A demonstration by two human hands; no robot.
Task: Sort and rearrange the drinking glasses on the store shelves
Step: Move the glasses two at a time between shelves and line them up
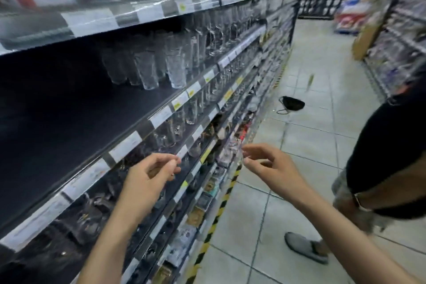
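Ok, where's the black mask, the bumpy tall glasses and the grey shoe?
Mask (292, 103): head view, middle of its black cloth.
Glasses (176, 69): head view, side of the front glass.
Shoe (299, 245): head view, its grey top.

Glasses on shelf at left; bag on floor right.

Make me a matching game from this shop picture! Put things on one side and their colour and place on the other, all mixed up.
Things:
1. tall glasses
2. face mask
3. striped tape
4. shoe

Colour and place:
A. black, lying on the floor further down the aisle
B. grey, on the floor near the bottom right
C. clear, standing on a dark shelf
D. yellow and black, running along the floor edge

Pairs: 1-C, 2-A, 3-D, 4-B
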